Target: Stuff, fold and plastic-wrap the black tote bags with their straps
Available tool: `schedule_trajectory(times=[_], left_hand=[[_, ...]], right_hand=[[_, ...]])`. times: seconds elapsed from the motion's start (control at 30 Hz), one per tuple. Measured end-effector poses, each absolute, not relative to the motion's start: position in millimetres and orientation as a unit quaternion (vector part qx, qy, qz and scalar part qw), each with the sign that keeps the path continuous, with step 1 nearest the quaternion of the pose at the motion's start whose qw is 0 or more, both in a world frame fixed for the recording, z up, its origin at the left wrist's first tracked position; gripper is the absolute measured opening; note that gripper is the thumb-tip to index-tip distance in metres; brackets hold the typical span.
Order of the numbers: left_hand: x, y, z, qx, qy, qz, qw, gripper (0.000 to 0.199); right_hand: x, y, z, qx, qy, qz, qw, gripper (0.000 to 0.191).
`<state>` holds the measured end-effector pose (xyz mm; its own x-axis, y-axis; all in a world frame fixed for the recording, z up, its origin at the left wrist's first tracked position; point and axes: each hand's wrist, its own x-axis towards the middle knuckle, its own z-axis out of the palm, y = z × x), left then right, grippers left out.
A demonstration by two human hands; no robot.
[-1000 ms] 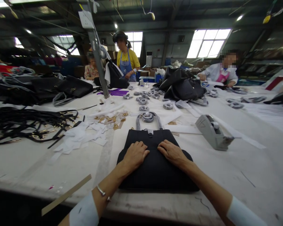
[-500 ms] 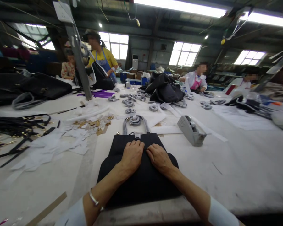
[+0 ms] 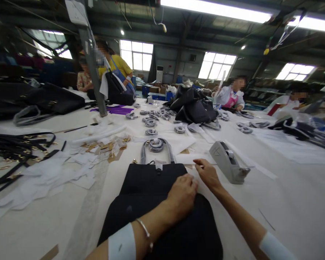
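A black handbag (image 3: 148, 224) lies flat on the table in front of me, its top pointing away. Its wrapped grey handle (image 3: 169, 148) loops out beyond the top edge, with a coiled wrapped strap (image 3: 156, 145) inside the loop. My left hand (image 3: 182, 195) is closed, its fingers curled over the bag's upper right edge; the fingertips are partly hidden. To the right, my right hand (image 3: 208, 175) is off the bag with fingers apart and nothing visible in them. A grey tape dispenser (image 3: 227, 162) stands just beyond that hand.
Black straps with gold clips (image 3: 24, 151) and white paper pieces (image 3: 54, 177) lie at left. Several coiled straps (image 3: 151, 122) and a pile of black bags (image 3: 195, 106) sit farther back. A metal post (image 3: 94, 68) rises at back left. Co-workers stand or sit around the table.
Both hands were on the middle of the bag. My left hand has moved right to the bag's edge; my right hand has lifted off toward the tape dispenser. The view has shifted slightly.
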<state>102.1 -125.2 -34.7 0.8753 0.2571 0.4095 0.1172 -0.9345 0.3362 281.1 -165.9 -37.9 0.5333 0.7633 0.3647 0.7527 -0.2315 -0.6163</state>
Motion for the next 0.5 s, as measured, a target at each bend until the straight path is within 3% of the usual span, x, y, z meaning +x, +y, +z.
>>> schedule_trajectory(times=[0.07, 0.2, 0.33, 0.5], left_hand=[[113.0, -135.6, -39.4, 0.979, 0.006, 0.190, 0.077, 0.025], [144.7, -138.4, -47.0, 0.994, 0.006, 0.086, 0.065, 0.019], [158.7, -119.9, -53.4, 0.988, 0.032, 0.145, 0.050, 0.022], [152.8, -97.3, -55.8, 0.976, 0.054, 0.209, 0.010, 0.039]], right_hand=[[318.3, -149.2, -45.8, -0.802, -0.548, -0.019, 0.239, 0.041], [367.2, -119.4, -54.5, -0.796, -0.581, -0.004, 0.168, 0.051], [390.3, -106.2, -55.3, -0.799, -0.598, -0.005, 0.066, 0.053], [389.1, -115.0, -59.3, -0.766, -0.640, -0.050, 0.015, 0.042]])
